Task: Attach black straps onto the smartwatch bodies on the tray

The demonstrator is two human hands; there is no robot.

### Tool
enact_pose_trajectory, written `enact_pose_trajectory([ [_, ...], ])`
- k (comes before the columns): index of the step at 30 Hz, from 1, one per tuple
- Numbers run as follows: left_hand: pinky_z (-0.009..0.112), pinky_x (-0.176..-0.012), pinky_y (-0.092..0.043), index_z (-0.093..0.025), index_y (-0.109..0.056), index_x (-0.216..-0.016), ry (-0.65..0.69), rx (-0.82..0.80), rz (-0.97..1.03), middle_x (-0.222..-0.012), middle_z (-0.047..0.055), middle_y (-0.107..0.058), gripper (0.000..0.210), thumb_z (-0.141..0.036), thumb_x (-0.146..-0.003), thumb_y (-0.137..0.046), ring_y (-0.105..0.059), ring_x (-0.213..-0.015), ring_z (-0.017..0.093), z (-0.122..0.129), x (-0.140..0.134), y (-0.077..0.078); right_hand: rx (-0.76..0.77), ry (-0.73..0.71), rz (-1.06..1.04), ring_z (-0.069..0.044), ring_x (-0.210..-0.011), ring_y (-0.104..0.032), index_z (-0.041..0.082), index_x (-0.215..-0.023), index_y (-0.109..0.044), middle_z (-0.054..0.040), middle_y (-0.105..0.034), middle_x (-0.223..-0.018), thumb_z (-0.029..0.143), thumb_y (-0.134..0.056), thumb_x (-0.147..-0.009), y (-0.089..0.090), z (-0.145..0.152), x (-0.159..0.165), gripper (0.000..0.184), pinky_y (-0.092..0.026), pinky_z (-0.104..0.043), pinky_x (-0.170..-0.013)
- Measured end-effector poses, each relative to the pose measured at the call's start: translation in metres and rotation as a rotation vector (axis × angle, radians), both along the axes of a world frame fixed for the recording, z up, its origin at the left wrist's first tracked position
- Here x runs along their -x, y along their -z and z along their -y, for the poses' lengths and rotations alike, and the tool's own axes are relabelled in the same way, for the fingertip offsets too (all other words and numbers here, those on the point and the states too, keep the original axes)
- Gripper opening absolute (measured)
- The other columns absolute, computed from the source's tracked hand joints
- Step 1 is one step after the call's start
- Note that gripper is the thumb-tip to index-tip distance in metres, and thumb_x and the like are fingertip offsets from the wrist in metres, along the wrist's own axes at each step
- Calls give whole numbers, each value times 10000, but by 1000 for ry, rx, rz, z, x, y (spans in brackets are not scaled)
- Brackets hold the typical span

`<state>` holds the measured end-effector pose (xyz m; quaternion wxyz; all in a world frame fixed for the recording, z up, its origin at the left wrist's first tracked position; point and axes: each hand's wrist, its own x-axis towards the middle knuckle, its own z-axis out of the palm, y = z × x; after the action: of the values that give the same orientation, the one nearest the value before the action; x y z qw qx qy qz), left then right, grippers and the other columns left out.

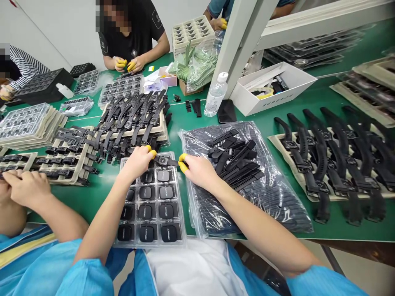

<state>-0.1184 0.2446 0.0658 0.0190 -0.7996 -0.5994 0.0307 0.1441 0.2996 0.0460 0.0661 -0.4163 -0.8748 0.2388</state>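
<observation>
Watch (163,161), one, frame centre: left hand (139,162) and right hand (199,169), both pinched closed, grip its ends. Tray (155,207), lower centre: dark squares (166,211). Straps (240,155), loose pile, right of centre.

Bright, even light — glare on bag (273,199)

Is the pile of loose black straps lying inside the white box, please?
No, the pile of loose black straps lies on the large flat plastic bag, outside the white box.
</observation>
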Motion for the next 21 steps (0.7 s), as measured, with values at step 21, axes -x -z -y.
enact_pose_trajectory([
  [21,469,-817,-564,-100,-714,-989,-214,101,-223,-1035,187,-687,234,-196,-983,-500,-637,-1059,367,29,-19,-19,-11,618,257,-429,-1286,-516,74,-1212,-658,-286,-597,-1328,635,-566,-962,-23,-120,-92,621,-451,-548,-1030],
])
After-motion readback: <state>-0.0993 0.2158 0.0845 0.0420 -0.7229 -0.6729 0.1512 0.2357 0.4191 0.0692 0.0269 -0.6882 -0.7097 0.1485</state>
